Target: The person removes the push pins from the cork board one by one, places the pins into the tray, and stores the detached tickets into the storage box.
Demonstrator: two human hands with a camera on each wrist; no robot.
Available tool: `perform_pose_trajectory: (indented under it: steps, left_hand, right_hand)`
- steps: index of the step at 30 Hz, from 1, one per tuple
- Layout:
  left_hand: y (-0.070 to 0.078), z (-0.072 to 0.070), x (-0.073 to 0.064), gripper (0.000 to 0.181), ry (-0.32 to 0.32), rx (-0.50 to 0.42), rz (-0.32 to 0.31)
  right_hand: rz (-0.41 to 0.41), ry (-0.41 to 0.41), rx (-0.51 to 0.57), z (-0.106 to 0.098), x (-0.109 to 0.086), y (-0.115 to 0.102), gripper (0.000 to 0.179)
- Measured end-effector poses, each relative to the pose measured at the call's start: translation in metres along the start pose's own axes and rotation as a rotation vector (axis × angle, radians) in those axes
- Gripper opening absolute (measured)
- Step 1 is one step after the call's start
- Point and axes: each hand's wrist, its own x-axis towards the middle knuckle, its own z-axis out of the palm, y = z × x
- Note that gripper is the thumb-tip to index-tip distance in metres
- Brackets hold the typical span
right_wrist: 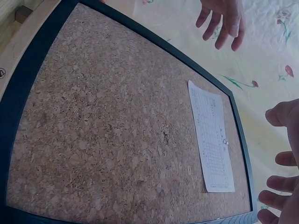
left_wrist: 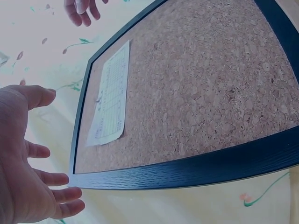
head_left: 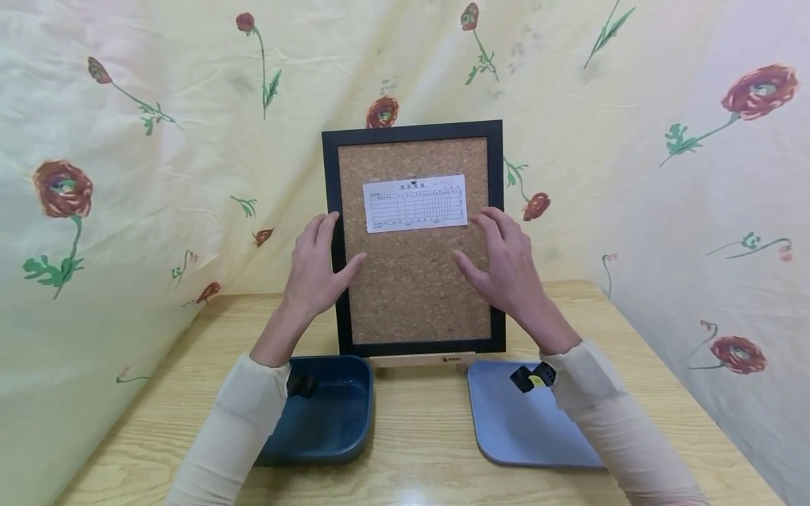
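Observation:
A cork board (head_left: pixel 420 295) in a black frame (head_left: pixel 411 132) stands upright, leaning back slightly. On its upper half hangs a white printed form (head_left: pixel 414 207), held at the top middle by a small clear pushpin (right_wrist: pixel 225 142). My left hand (head_left: pixel 313 263) is in front of the frame's left side, fingers relaxed and spread, with nothing in it. Likewise empty, my right hand (head_left: pixel 509 263) hovers near the right side, its index fingertip close to the form's lower right corner. In the wrist views both hands appear apart from the board.
A light wooden stand (head_left: pixel 420 360) supports the board on a wood-grain table (head_left: pixel 418 429). At the front left is a deep dark-blue tray (head_left: pixel 316 453), partly behind the left forearm. A shallow light-blue tray (head_left: pixel 506 429) lies at the right. Flowered cloth (head_left: pixel 158 176) hangs behind and at both sides.

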Motion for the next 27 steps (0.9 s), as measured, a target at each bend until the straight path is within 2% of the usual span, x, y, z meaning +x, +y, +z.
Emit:
perform_pose_trajectory:
  steps: [16,27]
  left_hand:
    - [0.003,0.004,0.013,0.078,-0.002,-0.007,-0.007]
    - [0.004,0.006,0.02,0.082,-0.029,0.015,-0.047]
  right_hand:
    - [-0.052,0.029,0.013,0.004,0.014,-0.003,0.056]
    - [-0.028,0.001,-0.012,0.008,0.021,-0.004,0.057]
